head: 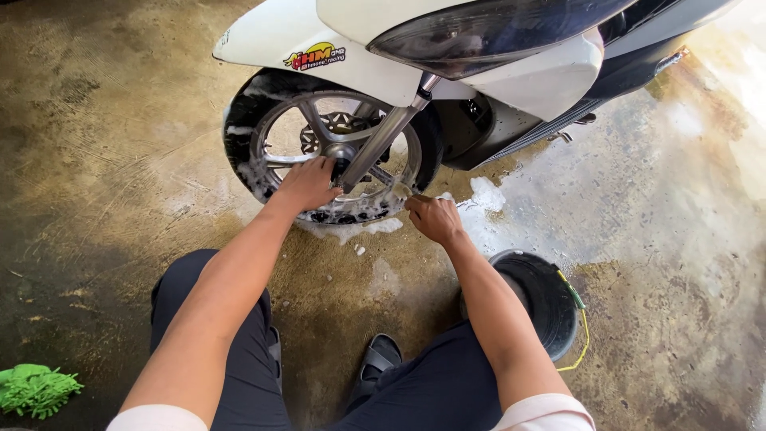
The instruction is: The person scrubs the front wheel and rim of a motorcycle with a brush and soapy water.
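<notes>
Front wheel [335, 156] of a white scooter [511, 72] is what's getting the attention, and it sits at the far end of the person's reach, on a wet concrete floor [104, 160].

Starting close in: the person's squatting, dark trousers, one black sandal [377, 359] planted between the knees. Off at the person's left, down in the corner, there's a shaggy green wash mitt [33, 389] lying on the ground, well away from either hand. On the other side, right next to the right forearm, stands a black bucket [542, 299] with a yellow cord trailing off its rim.

Further out both arms stretch forward. Left hand [307, 183] is pressed onto the spokes near the hub, fingers curled over the metal, just beside the silver fork leg [383, 144]. Right hand [433, 217] is down at the lower edge of the rim, fingers pinched together on something small and sudsy; can't tell what it is.

Foam clings to the tyre and spokes, and a white patch of suds [483, 195] sits on the floor just beyond the right hand.
</notes>
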